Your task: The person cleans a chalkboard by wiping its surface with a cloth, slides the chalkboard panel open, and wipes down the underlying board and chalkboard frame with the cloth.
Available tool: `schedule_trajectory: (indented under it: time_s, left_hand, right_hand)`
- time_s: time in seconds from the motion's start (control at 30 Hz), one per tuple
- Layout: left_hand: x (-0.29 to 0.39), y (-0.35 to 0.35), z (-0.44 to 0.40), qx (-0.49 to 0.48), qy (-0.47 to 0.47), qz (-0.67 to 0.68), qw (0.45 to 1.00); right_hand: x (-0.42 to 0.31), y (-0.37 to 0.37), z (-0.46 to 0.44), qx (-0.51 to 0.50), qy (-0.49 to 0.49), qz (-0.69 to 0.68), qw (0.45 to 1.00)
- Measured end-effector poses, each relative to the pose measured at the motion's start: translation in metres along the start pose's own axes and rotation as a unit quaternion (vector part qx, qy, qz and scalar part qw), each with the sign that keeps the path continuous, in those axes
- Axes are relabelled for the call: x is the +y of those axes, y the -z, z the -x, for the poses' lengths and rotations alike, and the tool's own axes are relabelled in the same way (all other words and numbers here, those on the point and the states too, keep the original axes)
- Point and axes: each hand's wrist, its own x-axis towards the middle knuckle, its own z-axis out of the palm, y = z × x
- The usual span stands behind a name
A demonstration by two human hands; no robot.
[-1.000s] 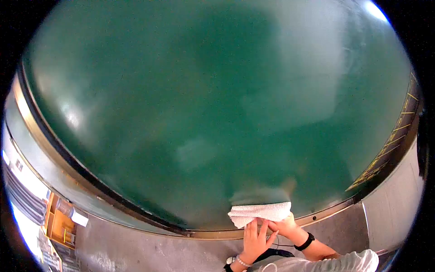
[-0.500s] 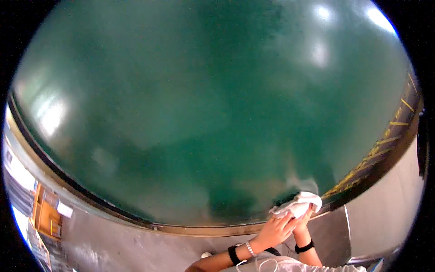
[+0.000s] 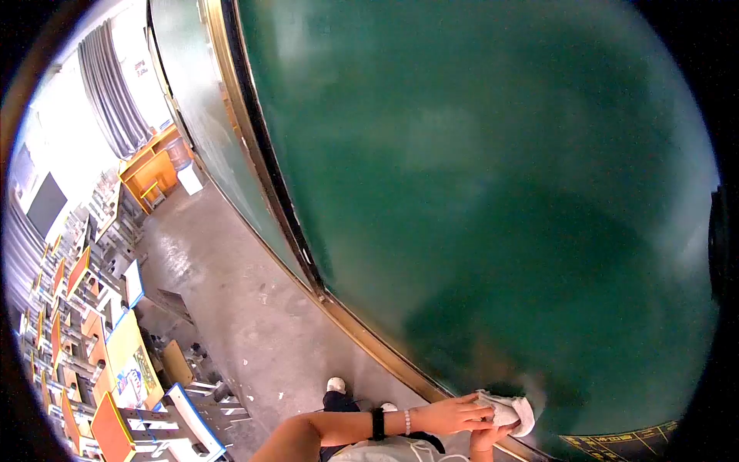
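Observation:
A folded white cloth (image 3: 509,414) lies against the lower edge of the green chalkboard (image 3: 477,200). My left hand (image 3: 456,416), with a beaded bracelet and a black band at the wrist, reaches across from the left, its fingers on the near side of the cloth. Just below it, my right hand (image 3: 486,439) grips the cloth from underneath, and its wrist is out of view. Both hands are close together by the board's frame.
Desks (image 3: 131,358) and stools fill the left side, beyond the grey floor (image 3: 239,308). A wooden cabinet (image 3: 158,173) stands at the upper left. Yellow writing on a dark strip (image 3: 623,443) runs along the lower right.
The view has swung left, bringing desks and floor into sight. The cloth and both hands moved right along the board's lower edge, and the cloth is now bunched smaller.

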Motion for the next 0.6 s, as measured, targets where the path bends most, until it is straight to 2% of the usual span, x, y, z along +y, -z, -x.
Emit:
schedule_trajectory:
  time_s: [0.1, 0.13, 0.2, 0.23, 0.3, 0.33, 0.4, 0.5, 0.6]
  left_hand:
    - [0.011, 0.017, -0.003, -0.008, 0.028, -0.020, 0.999]
    - [0.015, 0.026, -0.005, -0.008, 0.038, -0.032, 0.999]
    - [0.025, 0.050, -0.009, -0.072, 0.063, -0.021, 0.995]
    - [0.028, 0.060, -0.010, -0.103, 0.076, -0.015, 0.992]
    - [0.037, 0.077, -0.007, -0.040, 0.081, -0.050, 0.995]
    - [0.045, 0.091, -0.004, -0.007, 0.081, -0.067, 0.994]
    - [0.040, 0.100, 0.011, -0.002, 0.117, -0.071, 0.991]
    - [0.023, 0.111, 0.045, 0.005, 0.187, -0.087, 0.979]
    - [0.017, 0.144, 0.083, 0.009, 0.276, -0.098, 0.956]
  right_hand:
    - [-0.034, 0.013, -0.025, 0.051, -0.007, -0.121, 0.991]
    - [-0.039, 0.020, -0.030, 0.017, 0.031, -0.068, 0.997]
    - [-0.043, 0.035, -0.037, -0.050, 0.109, 0.042, 0.992]
    - [-0.042, 0.036, -0.036, -0.050, 0.097, 0.035, 0.993]
    - [-0.059, 0.035, -0.040, -0.049, 0.074, 0.023, 0.996]
    - [-0.079, 0.043, -0.046, -0.051, 0.096, 0.044, 0.993]
    - [-0.099, 0.031, -0.052, -0.063, 0.130, 0.077, 0.987]
    - [-0.113, -0.014, -0.050, -0.109, 0.123, 0.013, 0.986]
    - [-0.189, -0.032, -0.082, -0.240, 0.117, -0.024, 0.963]
